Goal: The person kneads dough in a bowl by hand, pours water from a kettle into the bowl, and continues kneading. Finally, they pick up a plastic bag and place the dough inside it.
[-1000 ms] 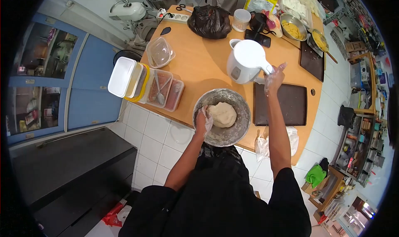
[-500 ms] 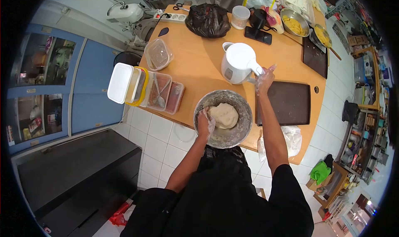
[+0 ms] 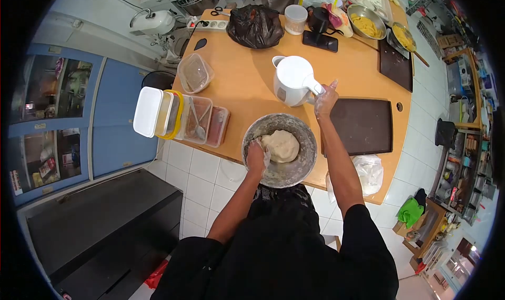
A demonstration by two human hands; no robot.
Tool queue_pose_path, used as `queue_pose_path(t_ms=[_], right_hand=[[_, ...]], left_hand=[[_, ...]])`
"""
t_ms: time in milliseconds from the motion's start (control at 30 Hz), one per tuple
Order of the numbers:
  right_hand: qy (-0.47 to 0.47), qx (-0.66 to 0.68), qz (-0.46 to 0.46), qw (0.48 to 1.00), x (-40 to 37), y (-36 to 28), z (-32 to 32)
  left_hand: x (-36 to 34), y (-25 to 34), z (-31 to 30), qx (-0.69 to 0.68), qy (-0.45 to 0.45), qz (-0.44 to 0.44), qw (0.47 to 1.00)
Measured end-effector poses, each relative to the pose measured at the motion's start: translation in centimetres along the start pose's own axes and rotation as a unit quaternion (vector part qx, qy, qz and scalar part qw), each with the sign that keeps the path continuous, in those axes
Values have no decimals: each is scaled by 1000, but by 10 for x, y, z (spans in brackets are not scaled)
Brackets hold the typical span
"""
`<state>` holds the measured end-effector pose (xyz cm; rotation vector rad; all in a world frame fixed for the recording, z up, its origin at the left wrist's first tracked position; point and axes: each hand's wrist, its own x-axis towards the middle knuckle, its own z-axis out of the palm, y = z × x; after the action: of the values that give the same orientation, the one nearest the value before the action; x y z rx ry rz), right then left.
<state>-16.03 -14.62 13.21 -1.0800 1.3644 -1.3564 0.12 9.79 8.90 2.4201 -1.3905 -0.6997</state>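
Right hand (image 3: 326, 100) has its grip wrapped round the handle (image 3: 314, 86) of a white kettle (image 3: 293, 79), upper center of the frame. Left hand (image 3: 256, 155) is down in a metal bowl (image 3: 288, 176) mid-frame, up against the dough (image 3: 282, 146), can't tell how tight that grip is. Dark tray (image 3: 357, 125) right of center on the tabletop (image 3: 244, 84), plastic tubs (image 3: 197, 122) at left.

A broad, tan, wooden-topped bench (image 3: 236, 79) is filling the middle of the room, standing on a floor of square white tiles (image 3: 205, 166). On the left, a tall blue cabinet (image 3: 118, 121) with dark glass panes (image 3: 73, 89) is standing beside a pale wall (image 3: 105, 10). A low, flat-topped black chest (image 3: 105, 216) is sitting near it, and crowded, wood-framed shelves (image 3: 471, 89) are lining the right side.
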Motion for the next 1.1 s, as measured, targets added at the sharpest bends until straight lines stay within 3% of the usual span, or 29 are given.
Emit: queue_pose_path(t_ms=[167,333,367,467,533,600,667,867,1100], right_hand=[[-5,75,50,996,-6,-15,5],[-88,-3,58,994,-6,-17,-13],[-103,-19,48,993,-10,-20,-18],[-47,-125,-180,975,-38,-3,-35],[-91,-219,-113,965,-73,6,-52],[-122,-280,-110,946,-115,31,-72],[-204,-196,30,959,-150,12,-78],[-147,-174,64,972,-159,31,-90],[-117,-168,20,979,-149,33,-88]], left_hand=[[1,-2,1,8,-29,-37,999],[17,-10,22,-62,-35,-154,985],[15,-8,20,-20,-36,-121,992],[10,13,-2,78,-28,-42,996],[15,5,8,105,-13,-19,994],[18,6,6,114,-31,-21,993],[22,5,7,122,-31,-10,992],[42,17,8,103,-24,21,994],[72,50,1,88,-26,79,993]])
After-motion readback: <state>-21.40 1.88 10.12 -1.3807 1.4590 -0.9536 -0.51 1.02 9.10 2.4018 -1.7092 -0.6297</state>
